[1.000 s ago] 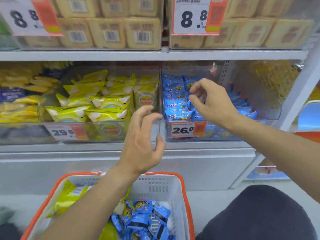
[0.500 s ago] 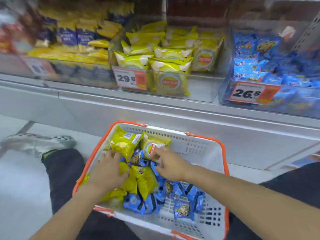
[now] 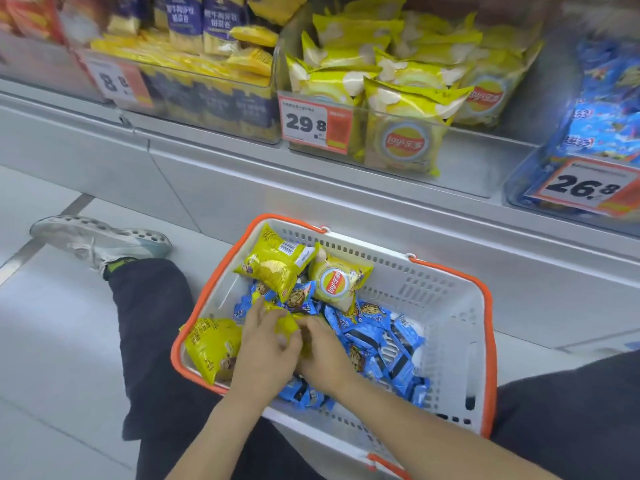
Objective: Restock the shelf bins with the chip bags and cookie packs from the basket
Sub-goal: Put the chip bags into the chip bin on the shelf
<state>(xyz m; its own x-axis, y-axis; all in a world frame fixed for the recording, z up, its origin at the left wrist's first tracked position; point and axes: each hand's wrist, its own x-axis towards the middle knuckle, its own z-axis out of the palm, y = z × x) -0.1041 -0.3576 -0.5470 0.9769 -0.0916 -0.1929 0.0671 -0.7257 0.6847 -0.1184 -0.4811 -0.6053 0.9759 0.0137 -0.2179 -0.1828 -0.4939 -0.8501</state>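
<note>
Head view: both your hands are in the basket [image 3: 460,327], left hand [image 3: 265,355] and right hand [image 3: 323,355] each pinching one yellow chip bag [image 3: 285,325] atop the cookie packs [image 3: 384,344]. Judged light, air-filled, crushable; hold its crimped edge, not the belly.

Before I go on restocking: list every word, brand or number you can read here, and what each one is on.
"29.8": price tag on the chip bin.
"26.8": price tag on the blue cookie bin.
"8.8", partly blurred: price tag on the left bin.
"Lay's" logo with Chinese characters: shelf chip bag and basket chip bag.
Chinese text on the dark blue packs: too blurred.
Small print on the tags and blue cookie packs: unreadable.
</note>
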